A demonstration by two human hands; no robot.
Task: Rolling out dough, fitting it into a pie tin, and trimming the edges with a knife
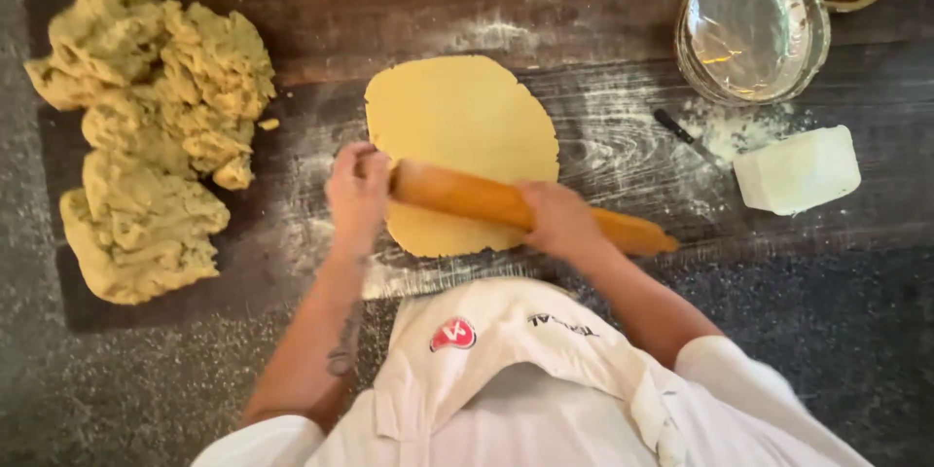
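Both hands press a wooden pin across a flat round of yellow dough near the middle of the floured board. The left hand curls its fingers over the pin's left end; the right hand lies closed over its middle. A large dough heap fills the board's left edge. Foil tins, a white block and a knife sit at the right edge.
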